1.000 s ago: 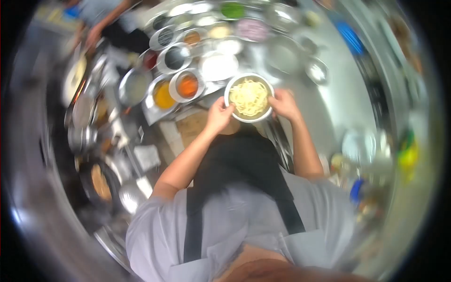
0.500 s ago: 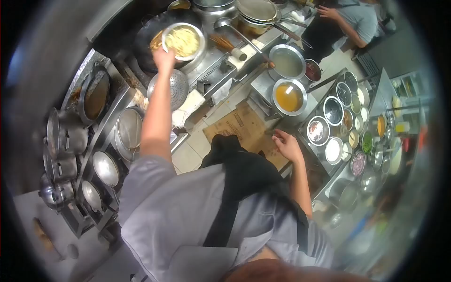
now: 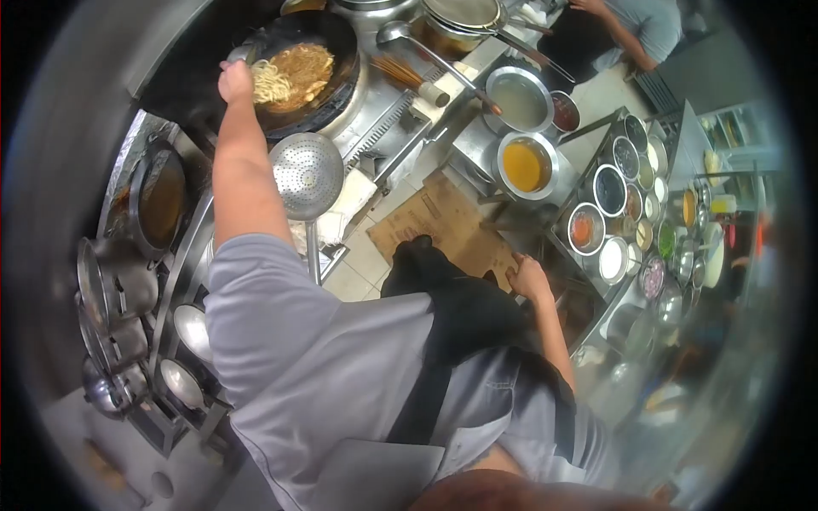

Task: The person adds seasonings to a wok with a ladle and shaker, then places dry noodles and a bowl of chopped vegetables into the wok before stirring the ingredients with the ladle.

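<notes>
My left hand (image 3: 236, 82) is closed on a metal bowl (image 3: 244, 54), which is tipped at the left side of a black wok (image 3: 341, 75) and seen nearly edge-on. Pale noodle-like strips (image 3: 271, 83) lie in the wok beside brown food (image 3: 304, 75). Low on the right, my right hand (image 3: 530, 278) hangs over the edge of a flattened cardboard sheet (image 3: 443, 223), its fingers loosely bent and apart, with nothing visible in them.
A perforated skimmer (image 3: 307, 176) lies below the wok. A ladle (image 3: 443, 64) and a bamboo brush (image 3: 417, 85) rest to its right. Bowls of cloudy liquid (image 3: 520, 100) and yellow liquid (image 3: 525, 166) stand near ingredient containers (image 3: 610, 190). Another person (image 3: 630, 34) is at upper right.
My left hand has moved up and left, and the bowl has gone from level to tipped. The pale strips are now in the wok. My right hand has dropped slightly.
</notes>
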{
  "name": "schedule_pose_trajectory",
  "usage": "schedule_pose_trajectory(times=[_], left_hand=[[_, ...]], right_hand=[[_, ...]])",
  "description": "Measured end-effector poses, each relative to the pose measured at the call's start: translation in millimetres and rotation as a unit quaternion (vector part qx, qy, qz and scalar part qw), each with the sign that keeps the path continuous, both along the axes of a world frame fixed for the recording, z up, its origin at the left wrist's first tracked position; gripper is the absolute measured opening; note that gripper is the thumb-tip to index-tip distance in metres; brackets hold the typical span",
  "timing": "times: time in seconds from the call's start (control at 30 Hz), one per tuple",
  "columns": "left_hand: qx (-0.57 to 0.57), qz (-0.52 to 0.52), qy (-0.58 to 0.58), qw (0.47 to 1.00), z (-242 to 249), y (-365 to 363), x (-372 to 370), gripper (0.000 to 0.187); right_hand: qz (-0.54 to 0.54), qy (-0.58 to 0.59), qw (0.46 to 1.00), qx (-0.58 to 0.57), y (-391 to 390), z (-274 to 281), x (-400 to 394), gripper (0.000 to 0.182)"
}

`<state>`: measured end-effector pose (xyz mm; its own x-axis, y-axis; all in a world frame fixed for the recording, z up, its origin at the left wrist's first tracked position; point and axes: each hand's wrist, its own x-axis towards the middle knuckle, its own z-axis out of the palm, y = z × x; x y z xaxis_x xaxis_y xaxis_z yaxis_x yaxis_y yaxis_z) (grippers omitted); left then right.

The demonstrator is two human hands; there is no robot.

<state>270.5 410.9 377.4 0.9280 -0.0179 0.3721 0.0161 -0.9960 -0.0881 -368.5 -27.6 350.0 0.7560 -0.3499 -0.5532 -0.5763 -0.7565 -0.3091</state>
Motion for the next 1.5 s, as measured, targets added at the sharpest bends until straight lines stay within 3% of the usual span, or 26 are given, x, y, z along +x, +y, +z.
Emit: schedule_pose_trajectory(times=[0.13, 0.27, 0.33, 0.37, 0.4, 0.47, 0.53, 0.6, 0.63, 0.67, 0.7, 0.73, 0.8, 0.87, 0.9, 0.93, 1.0, 1.13, 1.2, 1.27, 1.3, 1.37, 1.5], left_hand=[[0.049, -0.036, -0.063, 0.996, 20, -1, 5, 0.023], [-0.053, -0.034, -0.142, 0.988, 50, -12, -26, 0.021], [-0.163, -0.107, -0.276, 0.941, 58, -25, -57, 0.021], [-0.272, -0.074, -0.212, 0.936, 63, -36, -80, 0.023], [-0.407, -0.114, -0.178, 0.889, 64, -48, -105, 0.024], [-0.504, -0.121, -0.1, 0.849, 55, -77, -151, 0.023], [-0.681, -0.104, 0.028, 0.724, 39, -120, -200, 0.021], [-0.735, -0.138, 0.162, 0.644, 25, -170, -263, 0.022], [-0.713, -0.172, 0.233, 0.639, 7, -193, -286, 0.027], [-0.733, -0.205, 0.281, 0.584, 2, -231, -325, 0.029], [-0.685, -0.177, 0.379, 0.596, -4, -261, -359, 0.027], [-0.684, -0.253, 0.415, 0.544, -11, -292, -399, 0.02], [-0.569, -0.346, 0.5, 0.554, -30, -339, -460, 0.025], [-0.482, -0.43, 0.587, 0.488, -34, -373, -527, 0.023], [-0.448, -0.41, 0.654, 0.452, -7, -387, -568, 0.021], [-0.413, -0.384, 0.713, 0.417, 20, -397, -603, 0.02], [-0.314, -0.429, 0.768, 0.357, 13, -417, -641, 0.03], [-0.176, -0.497, 0.779, 0.339, 0, -446, -704, 0.04], [-0.072, -0.52, 0.79, 0.317, -12, -453, -724, 0.041], [-0.048, -0.536, 0.783, 0.311, -13, -457, -747, 0.041], [-0.024, -0.537, 0.786, 0.306, -16, -460, -756, 0.042], [0.002, -0.536, 0.788, 0.303, -16, -466, -776, 0.042], [0.035, -0.575, 0.758, 0.305, -11, -469, -803, 0.038]], right_hand=[[-0.03, 0.011, 0.999, -0.016, 1, -3, -10, 0.054], [-0.044, -0.028, 0.998, -0.022, -7, -7, -16, 0.053], [-0.047, -0.038, 0.998, -0.018, -11, -14, -20, 0.052], [-0.048, -0.043, 0.998, -0.015, -13, -18, -24, 0.051], [-0.057, -0.046, 0.997, -0.015, -15, -21, -27, 0.051], [-0.041, -0.119, 0.992, 0.012, -21, -25, -30, 0.048], [-0.138, -0.157, 0.972, 0.109, -24, -12, -29, 0.041], [-0.158, -0.196, 0.957, 0.142, -29, 16, -28, 0.043], [-0.241, -0.157, 0.934, 0.212, -27, 50, -26, 0.051], [-0.3, -0.211, 0.894, 0.258, -35, 24, -38, 0.058], [-0.337, -0.23, 0.854, 0.324, -42, 30, -47, 0.061], [-0.35, -0.304, 0.803, 0.374, -46, 28, -62, 0.062], [-0.356, -0.333, 0.77, 0.412, -61, 41, -98, 0.059], [-0.364, -0.342, 0.801, 0.33, -65, 45, -142, 0.051], [-0.387, -0.366, 0.808, 0.251, -64, 44, -171, 0.045], [-0.405, -0.377, 0.798, 0.239, -67, 45, -203, 0.045], [-0.501, -0.344, 0.763, 0.22, -73, 44, -275, 0.043], [-0.685, -0.328, 0.635, 0.141, -65, -13, -436, 0.045], [-0.793, -0.269, 0.541, 0.077, -52, -31, -508, 0.052], [-0.847, -0.271, 0.449, 0.081, -37, -68, -572, 0.047], [-0.851, -0.269, 0.443, 0.085, -32, -84, -592, 0.047], [-0.889, -0.339, 0.303, 0.059, -31, -107, -620, 0.05], [-0.873, -0.404, 0.255, 0.099, -49, -117, -634, 0.053]])
